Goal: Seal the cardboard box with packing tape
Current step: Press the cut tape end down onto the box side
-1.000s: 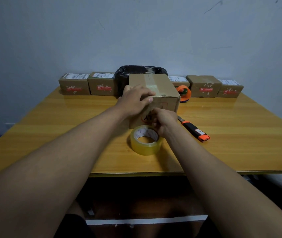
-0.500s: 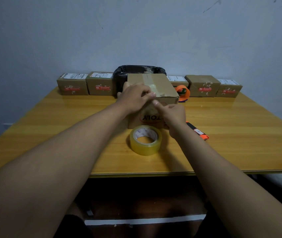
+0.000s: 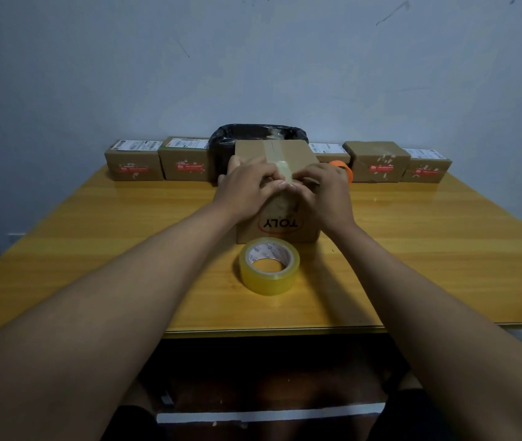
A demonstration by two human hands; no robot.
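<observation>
Pale wall behind, yellow wooden table [image 3: 94, 249] in front of me, and from my head camera, the only view, the cardboard box [image 3: 277, 154] sits mid-table with a strip of tape [image 3: 280, 160] running along its top seam toward me. My left hand [image 3: 247, 189] and right hand [image 3: 326, 192] meet at the near top edge, fingers curled and pressed down on the tape end where it folds over the front; neither is gripping anything, both lie flat on the box. I reckon the job now is rubbing that end down firmly, thumbs working outward from the seam so no bubble or loose corner is left. The tape roll [image 3: 269, 265] lies just in front of the box, close under my wrists, so I'd keep my forearms lifted. Behind, a row of small boxes [image 3: 134, 165] and a black bag [image 3: 224, 144] crowd the far edge, with an orange dispenser [image 3: 345, 167] peeking past my right hand. Open table lies to either side.
</observation>
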